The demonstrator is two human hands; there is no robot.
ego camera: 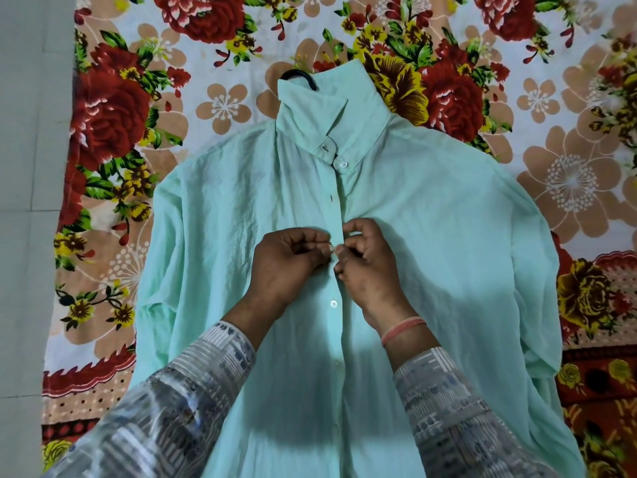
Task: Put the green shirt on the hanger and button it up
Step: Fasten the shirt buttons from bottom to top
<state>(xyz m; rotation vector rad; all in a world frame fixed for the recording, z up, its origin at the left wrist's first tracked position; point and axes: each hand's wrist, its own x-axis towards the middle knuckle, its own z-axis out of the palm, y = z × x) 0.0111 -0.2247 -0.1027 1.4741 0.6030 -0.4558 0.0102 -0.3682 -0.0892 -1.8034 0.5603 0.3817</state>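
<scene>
Both hands pinch the shirt's front placket at mid-chest: left hand (287, 260) with thumb and forefinger closed on the left edge of the fabric, right hand (367, 262) with fingertips closed on the right edge, the two meeting at a small white button (331, 249) held between them. Whether that button is through its hole cannot be told. Shirt (431, 236): pale green, laid flat, front up, collar away from the person, sleeves spread to either side. Collar stands folded; the collar button (342, 164) sits just below it, undone. One open buttonhole shows on the placket between collar and hands. Below the hands, a further button (333, 303) shows on the placket, between the wrists. Hanger (299, 76): black, only its hook visible, emerging from the left side of the collar; the rest is hidden inside the shirt. Bedsheet (113, 119): floral, red, yellow and tan blooms on white, lying under the shirt on all sides. Floor (31, 167): grey, along the left edge. Sleeves (193, 395): grey-and-white patterned, covering both forearms and crossing the lower shirt. Wristband (401, 328): pink, on the right wrist. Forearms cast a shadow over the lower placket.
</scene>
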